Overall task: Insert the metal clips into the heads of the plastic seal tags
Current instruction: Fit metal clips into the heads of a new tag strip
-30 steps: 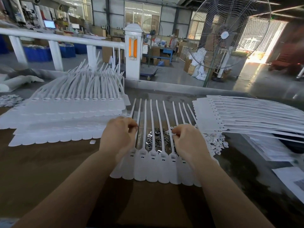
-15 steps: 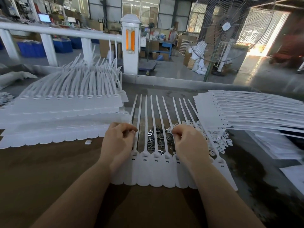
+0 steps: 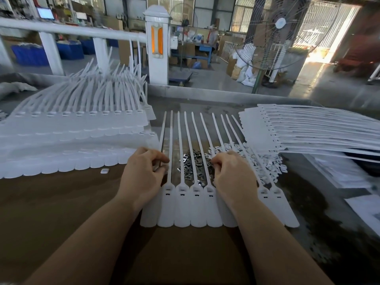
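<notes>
Brown table [image 3: 61, 202], blank white seal tags [image 3: 197, 204], metal clips [image 3: 193, 167], no legible writing

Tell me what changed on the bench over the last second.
The rightmost tags of the row of seal tags fanned out to the right. The left hand and right hand kept their fingers curled at the strips above the metal clips. The side stacks stayed put.

No readable text, labels, brands or numbers anywhere; distant signage too blurred.
</notes>
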A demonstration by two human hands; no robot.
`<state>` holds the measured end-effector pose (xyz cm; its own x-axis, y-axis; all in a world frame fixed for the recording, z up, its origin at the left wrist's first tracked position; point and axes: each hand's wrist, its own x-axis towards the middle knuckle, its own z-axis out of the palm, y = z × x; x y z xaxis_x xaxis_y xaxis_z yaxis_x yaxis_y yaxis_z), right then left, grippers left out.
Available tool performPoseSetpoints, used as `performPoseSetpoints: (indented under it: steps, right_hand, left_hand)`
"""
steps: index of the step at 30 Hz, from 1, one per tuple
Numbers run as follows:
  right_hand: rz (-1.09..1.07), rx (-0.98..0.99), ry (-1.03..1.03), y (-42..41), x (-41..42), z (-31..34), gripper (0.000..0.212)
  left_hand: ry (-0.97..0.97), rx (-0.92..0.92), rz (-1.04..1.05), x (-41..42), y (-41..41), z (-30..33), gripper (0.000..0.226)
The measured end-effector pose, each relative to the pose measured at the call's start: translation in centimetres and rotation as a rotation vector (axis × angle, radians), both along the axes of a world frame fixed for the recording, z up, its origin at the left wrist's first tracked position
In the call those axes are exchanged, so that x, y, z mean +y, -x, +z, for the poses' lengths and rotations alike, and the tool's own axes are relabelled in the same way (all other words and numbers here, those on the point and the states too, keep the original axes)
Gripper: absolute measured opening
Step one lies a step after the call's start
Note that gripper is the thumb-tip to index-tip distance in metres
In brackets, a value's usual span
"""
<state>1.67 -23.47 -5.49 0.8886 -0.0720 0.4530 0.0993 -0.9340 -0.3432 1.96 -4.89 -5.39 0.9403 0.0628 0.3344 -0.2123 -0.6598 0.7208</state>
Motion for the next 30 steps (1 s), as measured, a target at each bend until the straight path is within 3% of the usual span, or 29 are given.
performPoseSetpoints:
  steps: [7, 12, 17, 26, 30]
  right_hand:
    - [0.000, -0.021, -0.003, 0.0, 0.1, 0.0, 0.023]
    - [-0.006, -0.022, -0.013, 0.0, 0.2, -0.1, 0.019]
    - [-0.023, -0.013, 0.006, -0.1, 0.2, -0.1, 0.020]
    - [-0.021, -0.001, 0.025, -0.2, 0.3, -0.3, 0.020]
    - [-0.020, 0.005, 0.022, -0.3, 0.2, -0.3, 0.020]
  left_hand:
    - [-0.159, -0.198, -0.101, -0.7, 0.6, 0.4, 0.010]
    - [-0.272, -0.054, -0.121, -0.6, 0.2, 0.0, 0.009]
    - [-0.228, -0.056, -0.120, -0.9, -0.2, 0.6, 0.012]
    - [-0.418, 0.077, -0.106, -1.2, -1.6, 2.1, 0.015]
    - [-0.323, 0.177, -0.195, -0.6, -1.8, 2.6, 0.021]
